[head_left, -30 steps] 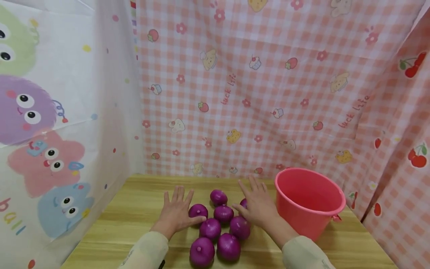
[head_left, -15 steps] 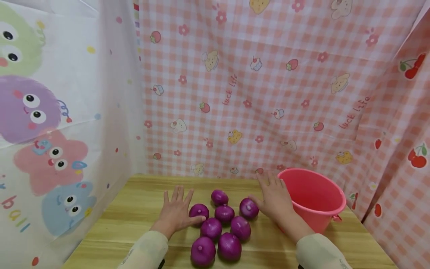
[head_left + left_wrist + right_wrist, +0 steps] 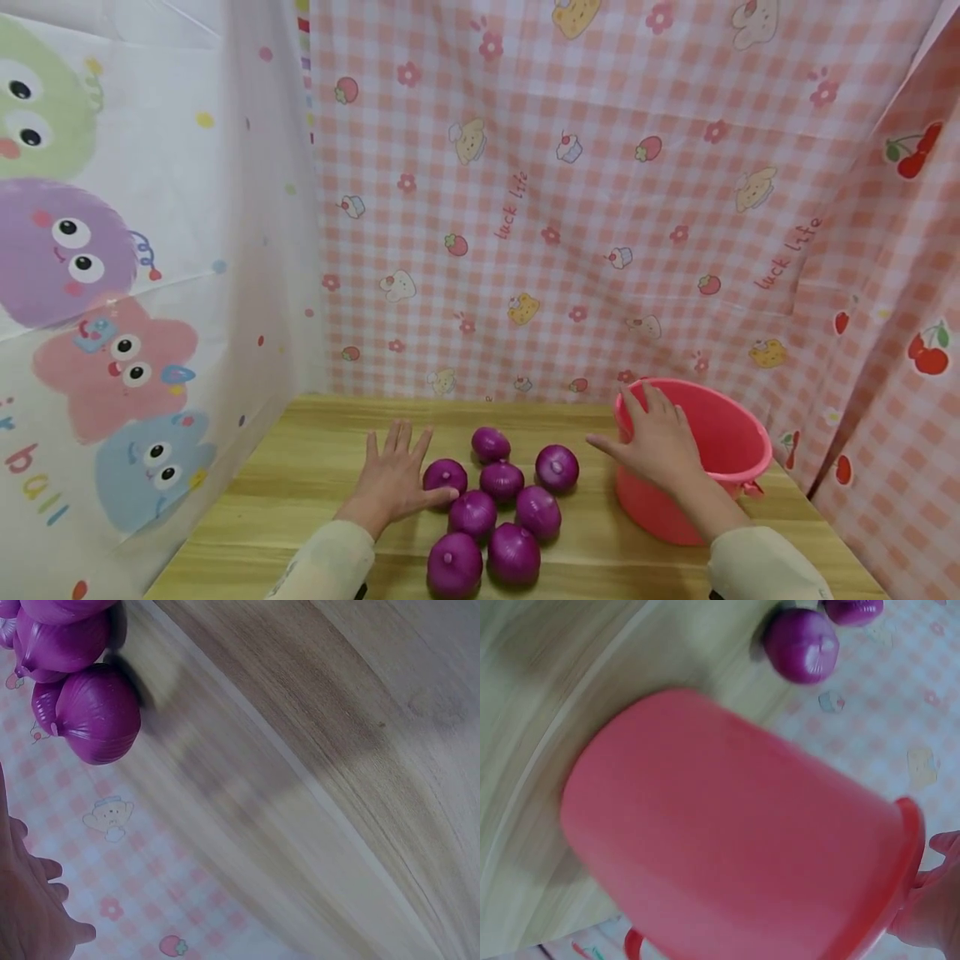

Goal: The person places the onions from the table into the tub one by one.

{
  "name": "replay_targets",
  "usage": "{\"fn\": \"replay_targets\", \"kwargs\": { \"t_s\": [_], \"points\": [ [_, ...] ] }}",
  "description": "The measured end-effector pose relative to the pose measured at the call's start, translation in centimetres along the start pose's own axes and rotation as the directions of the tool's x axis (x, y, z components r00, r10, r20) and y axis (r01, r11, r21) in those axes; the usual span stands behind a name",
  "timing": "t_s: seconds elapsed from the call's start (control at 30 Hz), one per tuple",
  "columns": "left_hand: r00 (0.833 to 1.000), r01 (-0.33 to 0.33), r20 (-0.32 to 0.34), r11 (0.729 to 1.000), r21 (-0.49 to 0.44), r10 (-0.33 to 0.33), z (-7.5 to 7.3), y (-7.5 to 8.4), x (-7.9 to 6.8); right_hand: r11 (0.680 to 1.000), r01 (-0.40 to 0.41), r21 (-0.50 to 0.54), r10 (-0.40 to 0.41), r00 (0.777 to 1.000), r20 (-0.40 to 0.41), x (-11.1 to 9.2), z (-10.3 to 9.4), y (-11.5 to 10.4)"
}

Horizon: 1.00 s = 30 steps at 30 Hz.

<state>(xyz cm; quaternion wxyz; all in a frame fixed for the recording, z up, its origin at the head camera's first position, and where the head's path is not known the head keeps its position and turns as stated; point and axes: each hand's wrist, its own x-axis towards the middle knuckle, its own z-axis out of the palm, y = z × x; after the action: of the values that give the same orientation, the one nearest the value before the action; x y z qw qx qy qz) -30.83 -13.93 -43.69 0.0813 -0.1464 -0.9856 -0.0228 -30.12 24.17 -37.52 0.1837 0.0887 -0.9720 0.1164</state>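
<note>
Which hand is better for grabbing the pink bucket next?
Probably the right hand: it's right by the rim of the pink bucket. The left hand is farther away, on the other side of the purple onions.

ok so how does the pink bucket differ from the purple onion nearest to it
Size: the bucket is far larger than the onion.
Colour: the bucket is an even coral pink, while the onion is deep purple.
Shape: the bucket is hollow, open at the top and narrower toward its base; the onion is a closed, rounded bulb with a small nub.
Both stand on the wooden table.
</note>
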Motion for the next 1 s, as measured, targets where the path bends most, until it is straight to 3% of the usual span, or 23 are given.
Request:
{"fn": "replay_targets", "kwargs": {
  "t_s": [0.47,1.0],
  "points": [
    [0.999,0.012,0.031,0.997,-0.073,-0.01,0.2,-0.3,-0.3,0.99,-0.141,0.028,0.138,0.987,0.082,-1.6,-2.3,5.2],
    [1.0,0.009,0.017,0.995,-0.101,-0.007,0.7,-0.5,-0.4,0.965,-0.24,0.111,0.206,0.946,0.252,-3.4,-4.1,8.9]
  ]
}}
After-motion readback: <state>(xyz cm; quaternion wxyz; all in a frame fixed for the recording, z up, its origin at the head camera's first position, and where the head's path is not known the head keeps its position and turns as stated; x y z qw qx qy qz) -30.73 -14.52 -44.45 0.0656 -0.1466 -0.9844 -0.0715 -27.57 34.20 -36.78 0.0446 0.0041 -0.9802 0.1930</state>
